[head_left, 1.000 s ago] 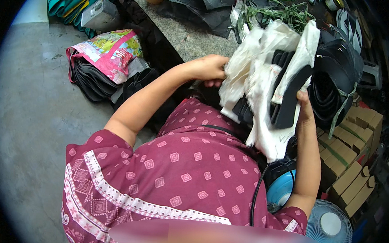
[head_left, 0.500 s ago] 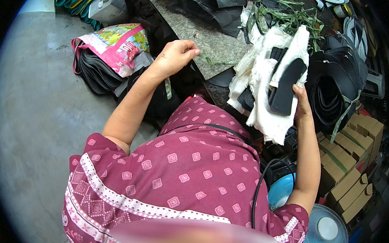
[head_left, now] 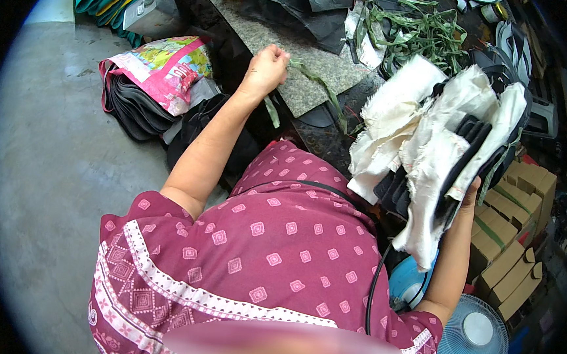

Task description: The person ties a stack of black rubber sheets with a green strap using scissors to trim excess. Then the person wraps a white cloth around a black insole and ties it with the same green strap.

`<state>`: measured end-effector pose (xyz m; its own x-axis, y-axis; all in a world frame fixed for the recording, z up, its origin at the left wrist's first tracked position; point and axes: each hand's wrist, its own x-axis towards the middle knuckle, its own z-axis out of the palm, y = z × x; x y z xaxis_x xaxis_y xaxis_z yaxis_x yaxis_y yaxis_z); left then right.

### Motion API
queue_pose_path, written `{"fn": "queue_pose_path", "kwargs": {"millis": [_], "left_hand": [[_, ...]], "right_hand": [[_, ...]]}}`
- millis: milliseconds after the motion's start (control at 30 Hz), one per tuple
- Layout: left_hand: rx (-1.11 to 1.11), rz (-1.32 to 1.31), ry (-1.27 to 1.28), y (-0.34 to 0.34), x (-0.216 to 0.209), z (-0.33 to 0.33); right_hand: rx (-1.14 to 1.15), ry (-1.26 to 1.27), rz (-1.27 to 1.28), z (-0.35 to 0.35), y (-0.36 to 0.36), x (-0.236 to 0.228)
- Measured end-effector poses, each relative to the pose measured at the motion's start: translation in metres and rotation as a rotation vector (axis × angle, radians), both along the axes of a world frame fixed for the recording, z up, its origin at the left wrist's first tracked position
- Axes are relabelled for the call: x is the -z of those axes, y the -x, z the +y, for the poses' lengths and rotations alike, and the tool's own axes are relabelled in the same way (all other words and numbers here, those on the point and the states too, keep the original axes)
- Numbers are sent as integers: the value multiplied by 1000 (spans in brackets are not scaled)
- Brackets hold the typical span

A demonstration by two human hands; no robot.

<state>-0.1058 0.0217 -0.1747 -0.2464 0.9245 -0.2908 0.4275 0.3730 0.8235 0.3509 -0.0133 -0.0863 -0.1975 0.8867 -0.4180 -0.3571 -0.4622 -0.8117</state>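
My left hand (head_left: pixel 266 72) is closed on a thin green cloth strip (head_left: pixel 322 87). One end of that strip trails right past the stone slab, while a short tail hangs below my wrist. Over on the right, my right hand (head_left: pixel 471 193) grips the outer side of a bundle made of frayed white cloth (head_left: pixel 432 161) folded around flat black pieces (head_left: pixel 473 141). The bundle is held tilted, its loose cloth edge drooping toward my forearm. Most of my right fingers are hidden behind it.
A speckled stone slab (head_left: pixel 303 89) lies ahead, with black sheets (head_left: pixel 308 14) and a heap of green strips (head_left: pixel 425 35) beyond. A pink bag (head_left: pixel 166 70) of black pieces sits left. Cardboard boxes (head_left: pixel 493 234) and a blue fan (head_left: pixel 472 341) stand at right.
My right hand has moved the bundle right and nearer my body, turning it. My left hand has shifted slightly up and left, and more of the green strip shows.
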Motion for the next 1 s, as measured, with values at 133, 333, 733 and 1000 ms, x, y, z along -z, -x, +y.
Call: {"fn": "queue_pose_path", "kwargs": {"millis": [133,333,733,1000], "left_hand": [[-1,-489,207,-35,-16,5],[-11,-881,82,-31,-34,0],[277,529,-367,-20,-127,-52],[674,665,-581,-86,-116,-26]], "right_hand": [[-115,18,75,27,39,12],[-308,110,134,44,121,41],[-260,-35,20,61,187,52],[-251,1,-37,62,188,54]]}}
